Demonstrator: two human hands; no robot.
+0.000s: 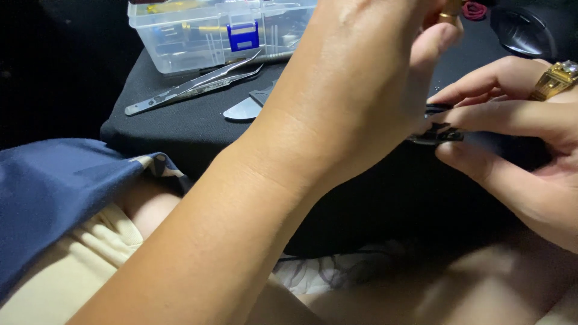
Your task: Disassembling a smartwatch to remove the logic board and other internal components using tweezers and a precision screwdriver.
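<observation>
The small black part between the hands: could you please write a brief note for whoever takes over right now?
Left hand: raised in front of the view, thumb on the small black part.
Right hand: fingers pinch that part from the right; gold ring on one finger.
Curved tweezers, a flat metal tool and a clear organiser box lie on the black cloth, all untouched.
Progress cannot be judged; the part is mostly hidden.
</observation>
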